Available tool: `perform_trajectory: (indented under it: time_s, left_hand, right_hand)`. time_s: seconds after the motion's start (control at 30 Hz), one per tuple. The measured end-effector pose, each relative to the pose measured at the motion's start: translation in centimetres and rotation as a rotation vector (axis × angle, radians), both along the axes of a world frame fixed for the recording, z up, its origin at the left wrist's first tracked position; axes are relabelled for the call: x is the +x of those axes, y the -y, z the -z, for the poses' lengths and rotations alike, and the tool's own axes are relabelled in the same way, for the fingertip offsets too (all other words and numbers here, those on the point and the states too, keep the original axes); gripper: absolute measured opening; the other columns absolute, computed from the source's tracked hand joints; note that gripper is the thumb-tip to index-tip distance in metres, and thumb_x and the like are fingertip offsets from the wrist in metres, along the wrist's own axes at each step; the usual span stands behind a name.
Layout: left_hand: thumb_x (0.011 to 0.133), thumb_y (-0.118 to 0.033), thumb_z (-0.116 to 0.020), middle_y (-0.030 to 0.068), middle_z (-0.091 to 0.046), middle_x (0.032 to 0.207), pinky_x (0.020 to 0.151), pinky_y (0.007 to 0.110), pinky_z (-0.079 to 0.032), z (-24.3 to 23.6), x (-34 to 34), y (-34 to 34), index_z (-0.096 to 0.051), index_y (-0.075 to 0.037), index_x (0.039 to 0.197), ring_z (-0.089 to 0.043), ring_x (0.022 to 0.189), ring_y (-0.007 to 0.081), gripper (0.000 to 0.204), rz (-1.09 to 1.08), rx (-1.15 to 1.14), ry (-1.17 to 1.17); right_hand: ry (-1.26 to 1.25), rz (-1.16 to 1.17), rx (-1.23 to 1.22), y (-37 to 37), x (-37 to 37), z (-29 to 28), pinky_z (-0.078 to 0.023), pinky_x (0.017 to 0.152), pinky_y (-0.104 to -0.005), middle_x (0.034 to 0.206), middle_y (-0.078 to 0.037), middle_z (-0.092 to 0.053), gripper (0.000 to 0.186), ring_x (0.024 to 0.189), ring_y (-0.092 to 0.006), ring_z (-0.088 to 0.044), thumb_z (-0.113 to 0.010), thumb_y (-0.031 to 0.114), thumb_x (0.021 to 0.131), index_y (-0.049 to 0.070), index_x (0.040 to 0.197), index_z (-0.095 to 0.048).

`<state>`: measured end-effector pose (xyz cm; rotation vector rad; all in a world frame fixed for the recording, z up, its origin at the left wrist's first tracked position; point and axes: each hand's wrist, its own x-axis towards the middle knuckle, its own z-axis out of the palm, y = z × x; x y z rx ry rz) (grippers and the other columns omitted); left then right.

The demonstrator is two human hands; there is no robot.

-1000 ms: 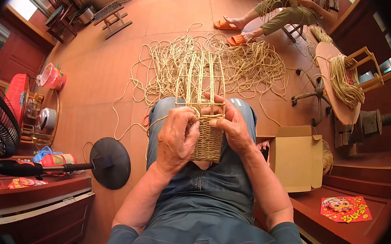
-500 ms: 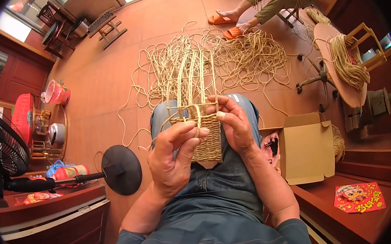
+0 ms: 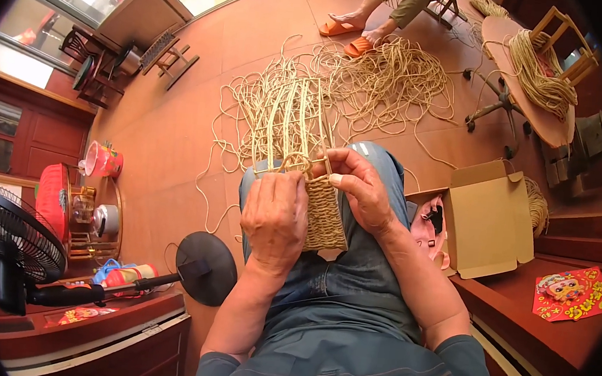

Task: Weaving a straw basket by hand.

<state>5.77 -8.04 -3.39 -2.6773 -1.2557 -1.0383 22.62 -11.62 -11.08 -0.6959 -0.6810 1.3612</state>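
Observation:
A half-woven basket (image 3: 327, 219) rests on my lap. Its near part is tightly woven in tan cord, and the far part is a bare frame (image 3: 291, 115) with pale lengthwise strands. My left hand (image 3: 275, 211) is closed at the left of the weaving edge, its back showing. It grips the working cord, which makes a small loop (image 3: 295, 159) just beyond the fingers; the fingertips are hidden. My right hand (image 3: 362, 190) pinches the right side of the basket at the weaving edge, thumb on the near side and fingers reaching over a frame rod.
Loose tan cord (image 3: 403, 82) lies heaped on the tiled floor ahead. Beyond sits another person in orange slippers (image 3: 360, 46). At the right are an open cardboard box (image 3: 491, 222) and a board with coiled cord (image 3: 540, 73). A black fan (image 3: 14, 234) stands left.
My left hand has turned over, back now up, and moved to the weaving edge, bringing the cord down into a loop. My right hand stays at the basket's right side. The view shifted slightly.

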Motion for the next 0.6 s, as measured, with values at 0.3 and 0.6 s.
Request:
perform_trajectory:
  time_s: [0.3,0.6]
  left_hand:
    - [0.09,0.003,-0.071,0.0107,-0.063,0.096,0.087,0.045,-0.053,-1.2,-0.5,0.3,-0.072,-0.005,0.113,-0.064,0.091,0.0339,0.024,0.1,-0.149,-0.062]
    - [0.088,0.003,-0.075,0.0092,-0.073,0.1,0.09,0.044,-0.053,0.3,-0.1,-0.7,-0.071,-0.008,0.107,-0.069,0.096,0.0306,0.022,0.165,-0.027,0.061]
  right_hand:
    - [0.151,-0.055,0.018,0.1,0.3,-1.0,-0.047,0.114,-0.0365,0.131,-0.011,-0.069,0.054,0.125,-0.0184,-0.064,-0.065,0.011,0.098,0.001,0.149,-0.055]
    - [0.014,-0.161,-0.01,-0.7,0.3,-0.9,-0.052,0.108,-0.0315,0.13,-0.007,-0.065,0.06,0.12,-0.0138,-0.064,-0.069,0.007,0.099,0.0,0.155,-0.047]
